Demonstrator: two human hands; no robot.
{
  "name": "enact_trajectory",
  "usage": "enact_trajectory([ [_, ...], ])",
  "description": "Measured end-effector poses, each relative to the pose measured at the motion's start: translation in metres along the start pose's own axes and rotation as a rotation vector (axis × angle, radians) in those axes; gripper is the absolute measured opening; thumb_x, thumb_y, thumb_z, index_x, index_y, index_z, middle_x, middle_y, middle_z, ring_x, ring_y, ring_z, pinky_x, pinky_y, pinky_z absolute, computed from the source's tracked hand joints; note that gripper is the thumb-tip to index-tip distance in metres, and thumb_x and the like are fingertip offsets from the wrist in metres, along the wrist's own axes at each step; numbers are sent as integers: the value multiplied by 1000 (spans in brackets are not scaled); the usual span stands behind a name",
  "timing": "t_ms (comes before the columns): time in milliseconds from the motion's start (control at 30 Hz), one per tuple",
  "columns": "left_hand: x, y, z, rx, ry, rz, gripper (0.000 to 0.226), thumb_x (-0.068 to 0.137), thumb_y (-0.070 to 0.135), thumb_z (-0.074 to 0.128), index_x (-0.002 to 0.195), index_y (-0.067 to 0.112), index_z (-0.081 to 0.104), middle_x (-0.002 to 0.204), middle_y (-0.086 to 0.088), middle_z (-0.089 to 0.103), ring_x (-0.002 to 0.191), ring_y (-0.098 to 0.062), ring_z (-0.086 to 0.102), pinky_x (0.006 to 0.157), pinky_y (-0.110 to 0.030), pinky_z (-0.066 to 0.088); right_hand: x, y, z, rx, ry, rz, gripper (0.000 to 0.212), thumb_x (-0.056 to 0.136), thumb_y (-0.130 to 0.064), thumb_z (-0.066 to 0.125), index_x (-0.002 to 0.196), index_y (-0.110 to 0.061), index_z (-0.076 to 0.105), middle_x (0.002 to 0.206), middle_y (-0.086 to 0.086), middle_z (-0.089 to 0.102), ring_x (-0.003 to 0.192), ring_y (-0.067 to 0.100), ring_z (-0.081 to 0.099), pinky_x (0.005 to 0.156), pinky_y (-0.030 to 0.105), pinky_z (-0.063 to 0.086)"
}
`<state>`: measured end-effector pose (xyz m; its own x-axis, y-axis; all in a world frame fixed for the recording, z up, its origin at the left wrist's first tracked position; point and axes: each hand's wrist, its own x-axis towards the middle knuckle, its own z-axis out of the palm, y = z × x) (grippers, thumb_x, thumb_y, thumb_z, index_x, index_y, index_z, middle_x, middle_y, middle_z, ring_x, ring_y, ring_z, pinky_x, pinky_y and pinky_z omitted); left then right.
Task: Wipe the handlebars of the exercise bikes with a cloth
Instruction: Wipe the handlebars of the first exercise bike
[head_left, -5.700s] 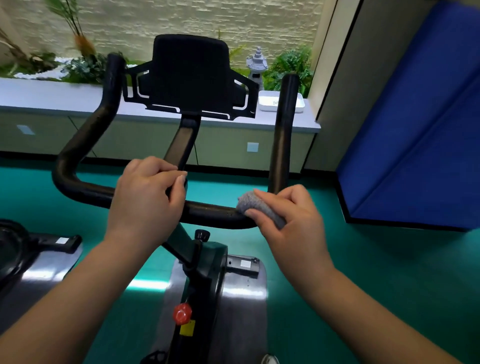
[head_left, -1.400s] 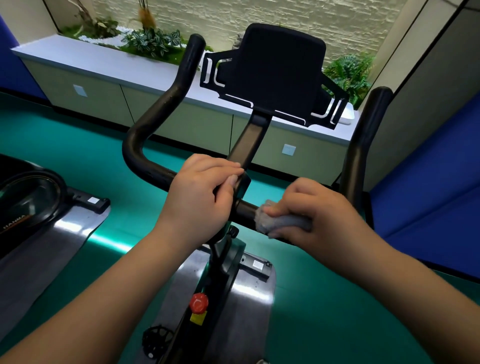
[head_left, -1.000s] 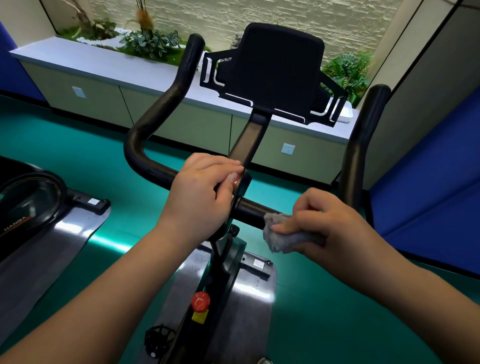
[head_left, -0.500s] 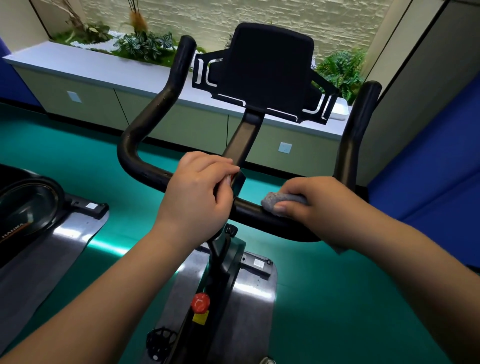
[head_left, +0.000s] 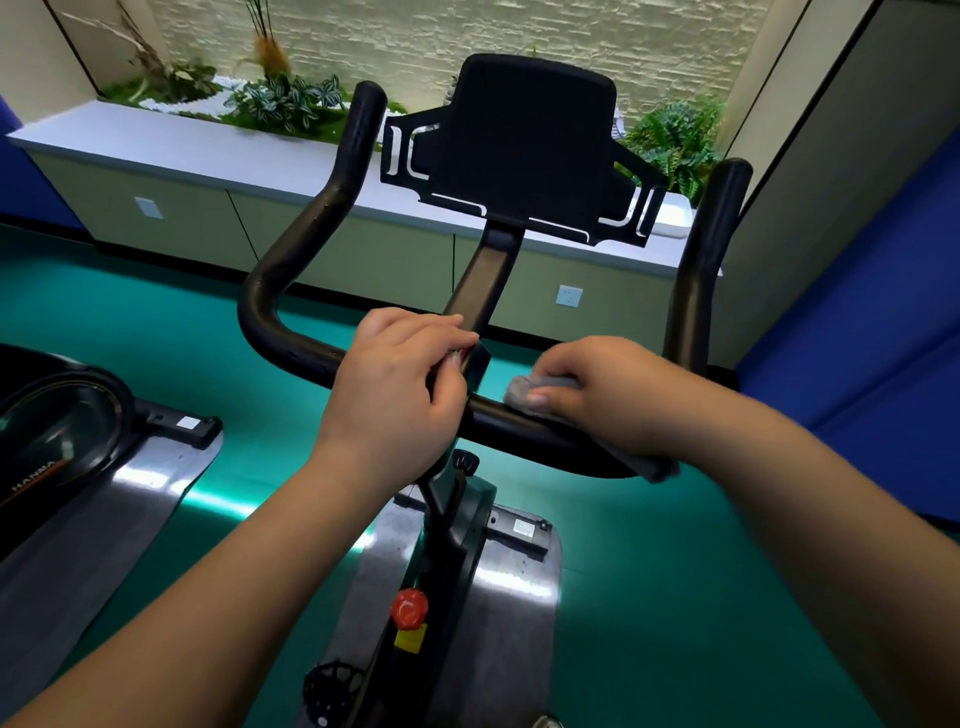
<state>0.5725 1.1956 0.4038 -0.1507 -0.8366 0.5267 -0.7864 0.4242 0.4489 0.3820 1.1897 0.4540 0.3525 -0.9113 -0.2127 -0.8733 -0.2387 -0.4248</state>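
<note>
The exercise bike's black handlebar (head_left: 291, 332) curves up on both sides in front of me, with a black tablet holder (head_left: 524, 150) above its middle. My left hand (head_left: 400, 395) is closed around the bar's centre, at the stem. My right hand (head_left: 613, 395) presses a grey cloth (head_left: 524, 392) onto the right half of the crossbar. The cloth is wrapped over the bar, and one end hangs out below my wrist. The right upright horn (head_left: 706, 270) stands just behind my right hand.
A second bike (head_left: 62, 431) on a grey mat sits at the left. A low cabinet ledge (head_left: 208, 161) with plants runs along the back. Blue padding (head_left: 872, 291) lines the right wall. A red knob (head_left: 409, 609) sits on the frame below, over green floor.
My right hand lifted the cloth below the bar a second ago, then set it back on top of the right crossbar. My left hand has kept its grip on the centre.
</note>
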Motion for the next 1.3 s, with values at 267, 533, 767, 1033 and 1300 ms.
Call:
enact_trajectory([
  [267, -1, 1, 1, 12, -5, 6, 32, 83, 19, 45, 100, 16, 72, 108, 3, 69, 102, -22, 55, 96, -17, 32, -17, -2, 10, 105, 155, -48, 10, 82, -34, 70, 88, -29, 63, 86, -9, 63, 82, 11, 56, 69, 25, 45],
  [533, 0, -1, 0, 22, -1, 18, 31, 84, 17, 46, 100, 15, 72, 108, 2, 70, 103, -23, 56, 97, -16, 31, -92, -12, 69, 754, 604, 106, 19, 75, -11, 76, 82, -28, 70, 82, -14, 69, 79, -2, 63, 67, 5, 43],
  [767, -1, 3, 0, 33, 16, 15, 29, 84, 14, 48, 100, 15, 72, 108, 2, 70, 101, -20, 54, 95, -13, 28, -103, 17, 114, 1027, 766, 573, 11, 80, -20, 72, 84, -17, 62, 78, -2, 67, 70, 8, 62, 60, 18, 44],
  [1033, -1, 1, 1, 46, 38, 40, 29, 84, 13, 48, 99, 14, 72, 107, 0, 70, 96, -23, 57, 94, -18, 32, -44, -44, 126, 1331, 535, 568, 28, 79, -25, 74, 95, -11, 56, 86, 3, 66, 70, 8, 63, 57, 13, 49],
  [1300, -1, 0, 3, 47, 14, 18, 31, 85, 17, 45, 102, 16, 72, 109, 3, 69, 99, -23, 56, 93, -8, 25, -48, -38, 121, 1433, 575, 554, 26, 80, -16, 73, 96, -6, 56, 83, 6, 65, 58, 4, 63, 50, 15, 48],
])
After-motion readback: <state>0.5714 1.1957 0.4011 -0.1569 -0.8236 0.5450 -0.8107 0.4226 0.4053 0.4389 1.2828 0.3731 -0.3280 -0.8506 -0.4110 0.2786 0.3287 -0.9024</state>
